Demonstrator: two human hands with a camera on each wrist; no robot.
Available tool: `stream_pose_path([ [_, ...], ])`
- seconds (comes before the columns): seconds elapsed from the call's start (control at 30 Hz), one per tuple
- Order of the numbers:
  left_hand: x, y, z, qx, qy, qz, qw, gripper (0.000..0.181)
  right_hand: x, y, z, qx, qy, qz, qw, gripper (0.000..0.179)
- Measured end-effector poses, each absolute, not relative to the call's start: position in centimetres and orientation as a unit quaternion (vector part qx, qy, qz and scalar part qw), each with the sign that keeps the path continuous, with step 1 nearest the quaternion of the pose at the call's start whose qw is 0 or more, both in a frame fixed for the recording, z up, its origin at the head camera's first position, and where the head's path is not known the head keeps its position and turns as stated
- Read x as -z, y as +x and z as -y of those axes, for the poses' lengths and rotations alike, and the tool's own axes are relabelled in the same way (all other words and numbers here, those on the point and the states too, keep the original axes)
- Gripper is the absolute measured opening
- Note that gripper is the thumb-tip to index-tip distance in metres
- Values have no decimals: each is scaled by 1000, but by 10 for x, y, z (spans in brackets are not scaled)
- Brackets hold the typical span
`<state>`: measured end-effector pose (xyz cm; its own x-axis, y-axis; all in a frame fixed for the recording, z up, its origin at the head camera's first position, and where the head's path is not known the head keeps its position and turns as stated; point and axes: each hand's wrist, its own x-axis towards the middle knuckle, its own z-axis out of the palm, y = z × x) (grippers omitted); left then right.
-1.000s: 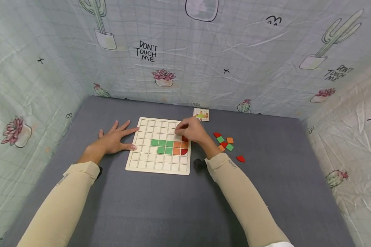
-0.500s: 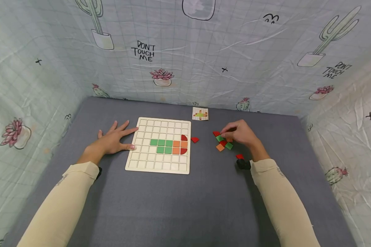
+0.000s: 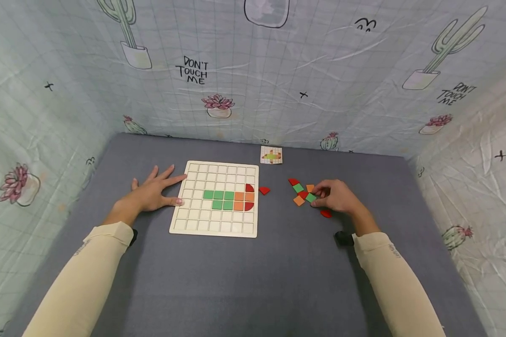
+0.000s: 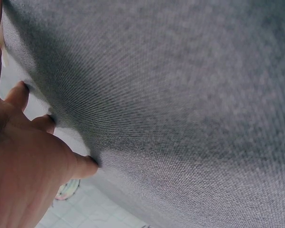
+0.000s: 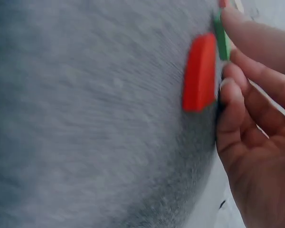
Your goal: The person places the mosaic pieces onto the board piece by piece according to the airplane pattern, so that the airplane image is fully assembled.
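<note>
A pale gridded board (image 3: 194, 224) lies on the dark table, with green square tiles (image 3: 219, 194), orange square tiles and two red quarter-round tiles set in its cells. My left hand (image 3: 149, 193) is spread flat, its thumb and a fingertip touching the board's left edge; in the left wrist view the same hand (image 4: 33, 156) rests its fingertips on the cloth. Over the loose tiles at the right, my right hand (image 3: 339, 195) pinches a green square tile (image 3: 310, 198) by its edges between thumb and finger. The right wrist view shows that green tile (image 5: 222, 38) too.
Beside the pinched tile lie another green tile (image 3: 298, 187), orange tiles (image 3: 299, 201) and red pieces (image 3: 293, 181). One red piece (image 3: 264, 191) sits just right of the board, another (image 3: 326, 213) below my right hand. A small pattern card (image 3: 271, 155) lies behind, near the cloth wall.
My right hand has gone from the board to the loose tiles at the right, then slightly nearer, and now pinches a green tile. A red piece now shows beside the board. My left hand stays put.
</note>
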<state>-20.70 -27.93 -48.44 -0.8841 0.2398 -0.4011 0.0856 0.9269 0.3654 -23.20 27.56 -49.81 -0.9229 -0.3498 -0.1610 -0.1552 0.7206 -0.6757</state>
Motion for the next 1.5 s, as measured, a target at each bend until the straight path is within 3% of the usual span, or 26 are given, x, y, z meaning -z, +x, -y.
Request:
stream_pose_path([
  [0.63, 481, -205, 281, -173, 84, -955, 227, 96, 493, -222, -263, 292, -205, -931, 83, 18],
  [1.5, 482, -205, 277, -184, 78, -953, 226, 96, 478, -226, -191, 327, -285, -897, 81, 13],
])
